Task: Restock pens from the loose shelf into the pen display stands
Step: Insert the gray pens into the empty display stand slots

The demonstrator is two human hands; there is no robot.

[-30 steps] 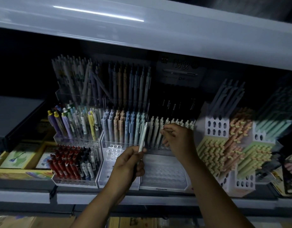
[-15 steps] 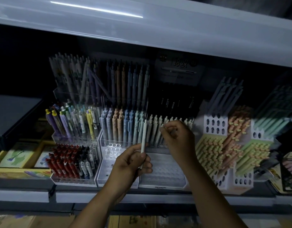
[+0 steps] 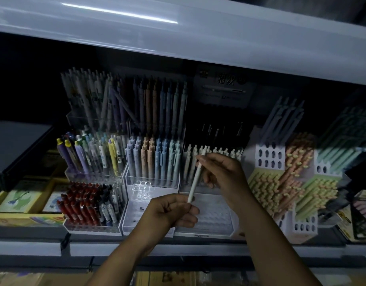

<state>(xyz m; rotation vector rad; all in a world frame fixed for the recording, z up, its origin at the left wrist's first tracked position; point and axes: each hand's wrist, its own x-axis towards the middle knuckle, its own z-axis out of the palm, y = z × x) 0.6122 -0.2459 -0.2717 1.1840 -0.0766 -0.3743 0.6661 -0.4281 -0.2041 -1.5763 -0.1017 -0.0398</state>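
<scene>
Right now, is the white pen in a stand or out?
Out. The white pen is in the air: left hand grips its lower end, right hand pinches its top.

We see glossy clear-plastic display stands (image 3: 136, 222), a matt white pen (image 3: 195, 180) with a smooth barrel, and an overhead shelf edge (image 3: 198, 44) whose smooth white finish shines with reflected light.
</scene>
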